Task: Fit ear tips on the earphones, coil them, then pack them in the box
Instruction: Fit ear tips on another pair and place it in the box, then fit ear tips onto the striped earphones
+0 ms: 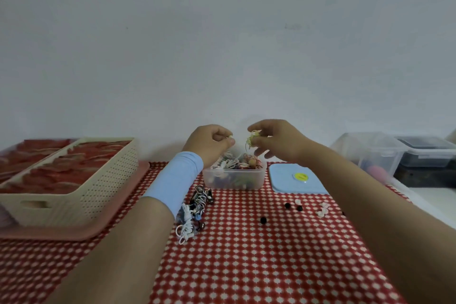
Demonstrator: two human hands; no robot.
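Both hands are raised above a clear plastic box (234, 178) full of coiled earphones. My right hand (274, 139) pinches a yellow-green earphone (251, 140) whose cord hangs down toward the box. A small pale piece, too small to name, is pinched in my left hand (209, 142), a short gap from the earphone. Coiled earphones (195, 212) in black, white and blue lie on the cloth left of centre. Loose black ear tips (293, 207) and clear ear tips (322, 209) are scattered to the right.
The box's blue lid (293, 179) with a yellow sticker lies right of the box. A cream basket (74, 187) on a pink tray (81, 233) stands at the left. Clear storage bins (375, 153) stand at the far right. A red dotted cloth (246, 266) covers the table.
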